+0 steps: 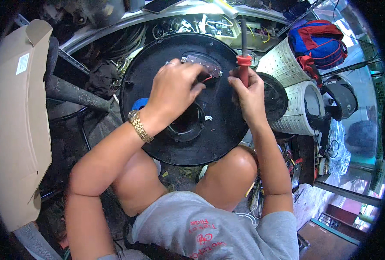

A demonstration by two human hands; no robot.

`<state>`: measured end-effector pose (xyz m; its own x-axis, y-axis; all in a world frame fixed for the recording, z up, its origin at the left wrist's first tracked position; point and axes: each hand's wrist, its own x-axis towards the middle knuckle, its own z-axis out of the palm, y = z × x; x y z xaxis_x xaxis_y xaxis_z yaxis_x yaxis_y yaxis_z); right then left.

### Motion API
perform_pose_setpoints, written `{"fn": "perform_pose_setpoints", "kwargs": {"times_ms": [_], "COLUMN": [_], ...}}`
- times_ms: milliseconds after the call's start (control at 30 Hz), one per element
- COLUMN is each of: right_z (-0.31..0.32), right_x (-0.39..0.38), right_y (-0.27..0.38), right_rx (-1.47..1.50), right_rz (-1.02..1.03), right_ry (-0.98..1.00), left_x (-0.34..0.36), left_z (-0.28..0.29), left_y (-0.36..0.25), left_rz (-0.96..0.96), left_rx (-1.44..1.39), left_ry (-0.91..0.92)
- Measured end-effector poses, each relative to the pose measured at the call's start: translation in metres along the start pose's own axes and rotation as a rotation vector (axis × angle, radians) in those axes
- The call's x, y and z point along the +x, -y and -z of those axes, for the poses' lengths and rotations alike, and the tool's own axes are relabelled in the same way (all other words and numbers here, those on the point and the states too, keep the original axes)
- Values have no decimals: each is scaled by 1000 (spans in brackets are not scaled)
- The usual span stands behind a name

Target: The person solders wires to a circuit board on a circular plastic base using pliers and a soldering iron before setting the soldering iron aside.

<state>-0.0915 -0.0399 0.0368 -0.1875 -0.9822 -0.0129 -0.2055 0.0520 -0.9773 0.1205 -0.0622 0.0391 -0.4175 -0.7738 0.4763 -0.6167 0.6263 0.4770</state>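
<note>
A large round black plastic housing (175, 151) rests across my knees, with a round opening near its middle. Set in its far part is a narrow plate with metal terminals (216, 71). My left hand (175, 84) reaches over this plate from the left, fingers bent and closed. A thin red wire (207, 79) comes out at its fingertips; the hand partly hides the plate. Beside the housing's right side, my right hand (249, 93) grips a red-handled soldering iron (243, 71). Its dark shaft points up and away from me.
A cardboard sheet (21, 130) stands at the left. Perforated white baskets (294, 106) lie at the right, with a red and blue backpack (318, 43) and a black helmet (340, 95) beyond. A lit lamp (225, 8) and loose electrical parts (184, 26) are at the back.
</note>
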Motion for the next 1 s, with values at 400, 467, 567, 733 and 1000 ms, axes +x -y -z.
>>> {"fn": "perform_pose_setpoints", "kwargs": {"times_ms": [400,467,567,733,1000], "right_z": [-1,-1,4,5,7], "right_x": [4,2,1,-1,-1], "right_y": [-9,-7,-4,2,2], "right_rx": [-11,-2,-25,-13,62], "right_rz": [25,66,6,13,-67], "right_ry": [46,12,30,33,42], "left_x": [-9,-10,-11,-9,-11], "left_z": [-2,-2,-2,-1,-1], "left_y": [9,9,8,9,8], "left_rz": [95,88,97,95,75], "left_rx": [-99,-90,-112,-107,-58], "left_ry": [59,49,40,39,42]}}
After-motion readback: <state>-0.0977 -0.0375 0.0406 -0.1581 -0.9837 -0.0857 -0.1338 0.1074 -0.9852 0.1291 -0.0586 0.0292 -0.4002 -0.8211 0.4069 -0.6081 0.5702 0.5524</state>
